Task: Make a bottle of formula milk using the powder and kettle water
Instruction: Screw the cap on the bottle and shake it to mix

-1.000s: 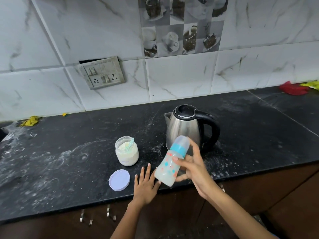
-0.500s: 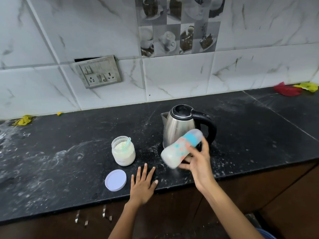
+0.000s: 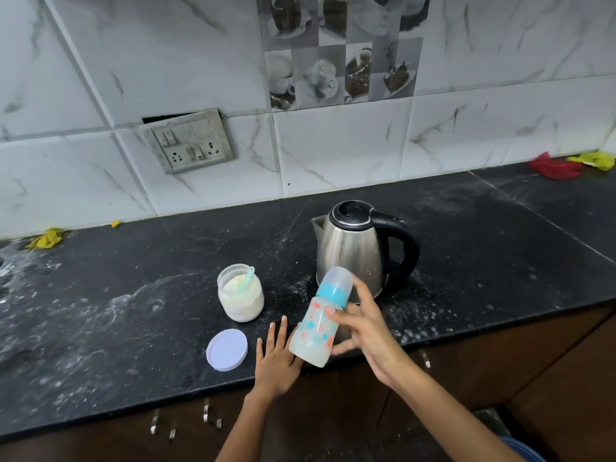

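The right hand had its fingers wrapped round the capped bottle, tilted above the bench beside the flat, spread left hand; part-filled smooth plastic, it looked light yet slippery, best gripped mid-body.

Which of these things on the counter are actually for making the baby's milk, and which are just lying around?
For the job:
- baby bottle, held tilted in the right hand
- kettle
- powder jar, open, scoop inside
- jar lid, lying beside the left hand

Just lying about:
- red scrap
- yellow scraps
- wall socket panel
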{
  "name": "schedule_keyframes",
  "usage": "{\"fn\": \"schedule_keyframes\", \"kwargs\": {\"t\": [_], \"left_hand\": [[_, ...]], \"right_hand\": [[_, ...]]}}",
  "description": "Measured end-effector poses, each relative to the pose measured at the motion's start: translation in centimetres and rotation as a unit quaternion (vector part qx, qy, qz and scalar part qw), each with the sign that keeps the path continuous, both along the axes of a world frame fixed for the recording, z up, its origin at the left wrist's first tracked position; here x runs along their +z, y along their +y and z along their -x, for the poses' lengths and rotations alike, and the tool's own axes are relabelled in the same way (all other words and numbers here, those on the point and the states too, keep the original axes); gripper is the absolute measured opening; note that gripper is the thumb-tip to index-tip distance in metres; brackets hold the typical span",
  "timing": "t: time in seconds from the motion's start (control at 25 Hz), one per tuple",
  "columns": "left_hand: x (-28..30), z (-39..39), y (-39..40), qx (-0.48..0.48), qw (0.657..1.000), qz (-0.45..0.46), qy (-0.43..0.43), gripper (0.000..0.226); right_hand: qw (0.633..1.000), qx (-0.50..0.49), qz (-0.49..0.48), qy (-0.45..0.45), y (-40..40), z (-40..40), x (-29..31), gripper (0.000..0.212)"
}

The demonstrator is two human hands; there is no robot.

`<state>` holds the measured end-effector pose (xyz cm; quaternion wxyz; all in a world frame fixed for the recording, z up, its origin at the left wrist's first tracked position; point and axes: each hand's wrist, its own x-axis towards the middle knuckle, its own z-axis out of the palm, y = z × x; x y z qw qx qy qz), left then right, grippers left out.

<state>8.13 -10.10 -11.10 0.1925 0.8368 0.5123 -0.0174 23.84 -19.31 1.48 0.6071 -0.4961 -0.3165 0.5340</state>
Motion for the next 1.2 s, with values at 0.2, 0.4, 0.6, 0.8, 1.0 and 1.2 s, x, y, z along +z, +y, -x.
{"fn": "schedule_keyframes", "kwargs": {"t": [0.2,0.4,0.6,0.8,1.0,1.2], "left_hand": [[0.0,-0.1,-0.1,0.005,1.0,0.003,-0.015,0.057],[0.0,0.0,-0.1,-0.001,1.0,-0.005,-0.006,0.059],[-0.2,-0.1,0.0,-0.005,1.0,-0.001,0.006,0.064],[-0.2,-0.1,-0.1,-0.001,1.0,0.001,0.001,0.062],[-0.2,-0.2,0.0,0.009,1.0,-0.002,-0.008,0.06],[0.0,-0.1,-0.1,0.007,1.0,-0.003,-0.004,0.06]], "right_hand": [[0.988,-0.095,-0.038,0.113,1.1,-1.5,0.2,0.057],[0.998,-0.034,-0.044,0.036,0.1,-0.7,-0.4,0.063],[1.0,-0.003,-0.027,0.006,0.3,-1.2,-0.6,0.07],[0.996,0.022,-0.034,0.074,0.0,-0.9,-0.6,0.065],[0.959,0.064,-0.06,0.269,0.3,-1.4,-0.2,0.085],[0.941,0.095,-0.083,0.313,0.2,-1.8,-0.4,0.088]]}}
